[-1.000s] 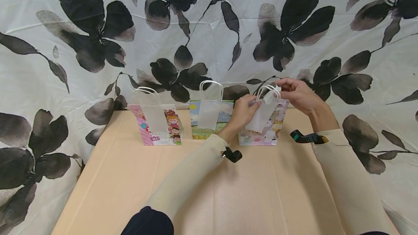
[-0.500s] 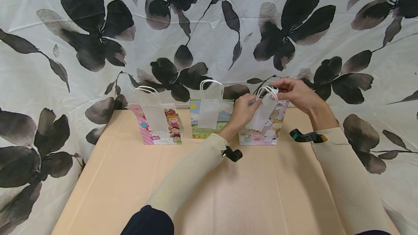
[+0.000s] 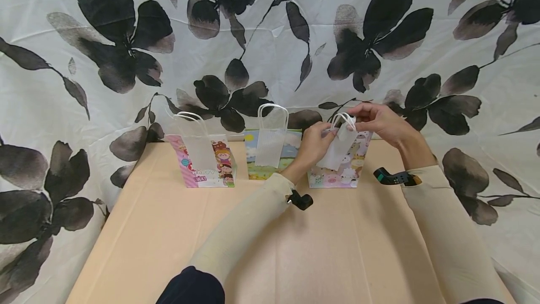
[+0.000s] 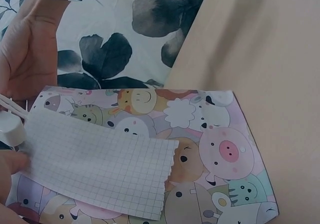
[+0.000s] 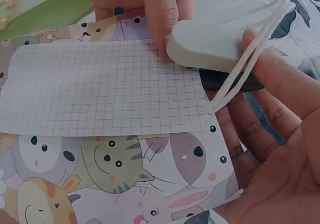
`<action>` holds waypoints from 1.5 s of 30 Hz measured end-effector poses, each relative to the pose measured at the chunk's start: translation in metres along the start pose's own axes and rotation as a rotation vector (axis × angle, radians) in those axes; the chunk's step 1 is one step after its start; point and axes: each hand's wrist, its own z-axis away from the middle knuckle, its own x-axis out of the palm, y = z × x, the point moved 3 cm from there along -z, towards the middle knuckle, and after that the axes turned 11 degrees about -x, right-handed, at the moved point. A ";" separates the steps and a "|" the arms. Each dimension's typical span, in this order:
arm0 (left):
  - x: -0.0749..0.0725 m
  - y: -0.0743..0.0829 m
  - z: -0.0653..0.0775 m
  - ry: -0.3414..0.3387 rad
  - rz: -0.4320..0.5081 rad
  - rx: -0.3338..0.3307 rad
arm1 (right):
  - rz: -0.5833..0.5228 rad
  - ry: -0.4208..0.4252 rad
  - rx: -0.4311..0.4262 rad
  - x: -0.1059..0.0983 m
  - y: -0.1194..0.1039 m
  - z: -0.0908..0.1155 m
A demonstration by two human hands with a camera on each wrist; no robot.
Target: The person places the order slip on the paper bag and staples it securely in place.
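Note:
An animal-print paper bag stands at the right of the table, with a slip of squared paper lying against its front. My left hand pinches the slip and the bag's top edge from the left. From the right, my right hand grips a small stapler with a white top and dark base. In the right wrist view, the stapler sits over the paper's upper edge beside the left thumb, and the white cord handle crosses its back end. Whether its jaws are fully pressed together is hidden.
A pink cartoon bag stands at the left and a sky-and-meadow bag in the middle, each with a white slip on its front. Behind the beige table hangs a floral cloth.
My right hand has shifted slightly left with the stapler, which now lies closer in behind the bag's handles. The left hand keeps its place on the bag.

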 end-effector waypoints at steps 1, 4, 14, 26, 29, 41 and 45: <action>0.000 0.000 0.000 0.003 -0.010 0.006 | 0.008 -0.007 0.001 0.000 0.001 0.000; 0.000 -0.001 0.000 0.015 -0.030 0.033 | 0.020 -0.010 0.006 0.000 0.004 0.003; -0.003 -0.004 -0.002 0.047 -0.065 0.095 | 0.245 -0.061 -0.032 0.007 0.016 0.013; -0.001 -0.003 -0.001 0.014 -0.040 0.070 | 0.405 0.055 -0.060 0.010 0.014 0.012; -0.002 -0.002 -0.002 0.020 -0.063 0.077 | 0.374 0.000 -0.059 0.011 0.012 0.012; -0.002 -0.002 -0.002 0.046 -0.088 0.086 | 0.338 0.001 -0.080 0.023 0.013 0.009; 0.000 -0.004 -0.001 0.032 -0.070 0.074 | 0.299 -0.006 -0.052 0.022 0.013 0.010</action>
